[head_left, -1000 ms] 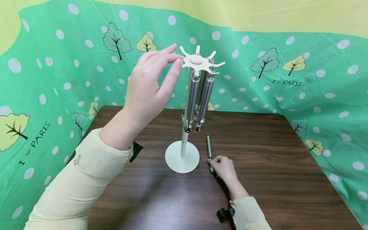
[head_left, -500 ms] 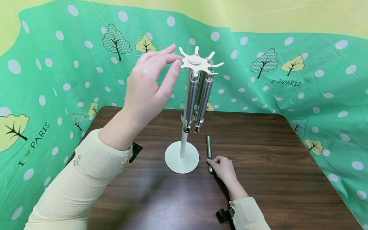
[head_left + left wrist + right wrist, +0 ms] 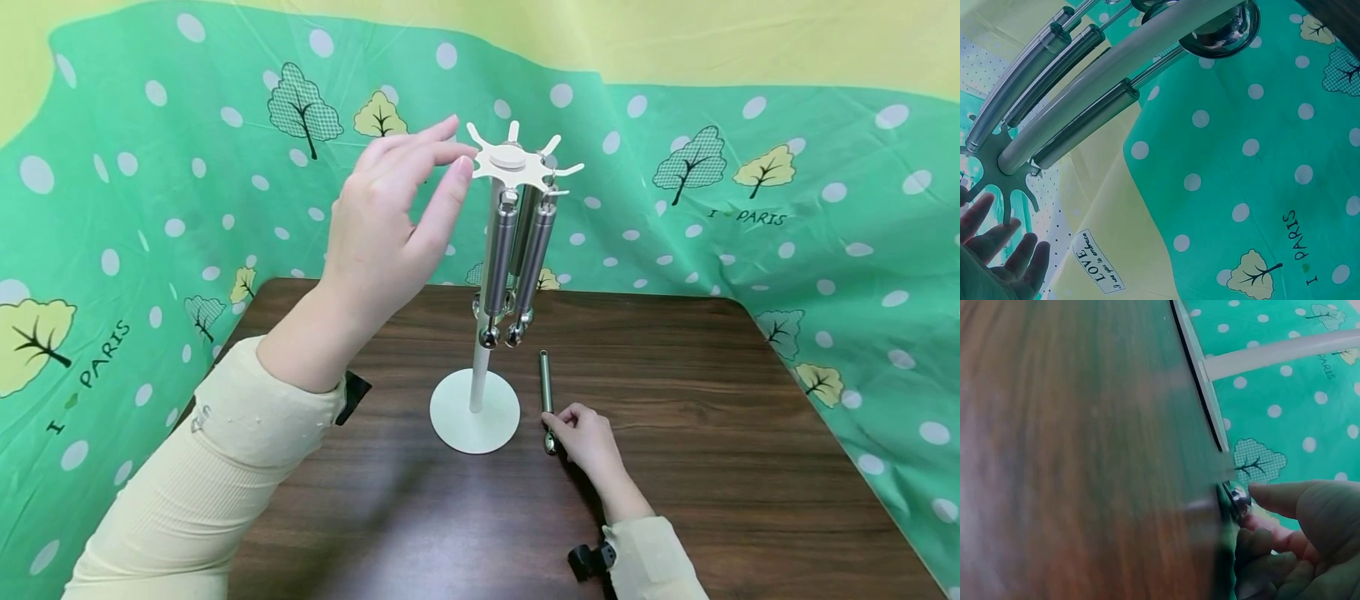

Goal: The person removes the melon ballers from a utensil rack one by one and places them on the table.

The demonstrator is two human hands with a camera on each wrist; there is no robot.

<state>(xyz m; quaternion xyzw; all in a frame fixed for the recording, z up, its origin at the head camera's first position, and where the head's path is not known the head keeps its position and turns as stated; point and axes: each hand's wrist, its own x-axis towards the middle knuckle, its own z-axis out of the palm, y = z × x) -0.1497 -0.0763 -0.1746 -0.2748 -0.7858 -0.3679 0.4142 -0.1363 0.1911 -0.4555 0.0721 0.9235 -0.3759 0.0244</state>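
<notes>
A white stand (image 3: 476, 412) with a star-shaped hook top stands upright on the table. Several metal utensils (image 3: 501, 258) with thick handles and shiny round ends hang from its hooks. My left hand (image 3: 386, 212) is raised beside the hook top, its spread, fairly straight fingers touching the hook arms at the left; the left wrist view shows those fingertips (image 3: 1010, 228) at the arms. Right of the base lies another metal utensil (image 3: 546, 387), round end toward me. My right hand (image 3: 588, 437) pinches it just above that end, between thumb and fingers. The right wrist view partly hides it.
The dark wooden table (image 3: 712, 433) runs under everything. A green and yellow patterned cloth (image 3: 637, 167) hangs behind and at both sides. Each wrist carries a black camera mount (image 3: 590, 560).
Almost nothing differs. Between the oldest frame and now the view shifts very slightly; both hands keep their places, and the utensil stays on the table in the right hand's pinch.
</notes>
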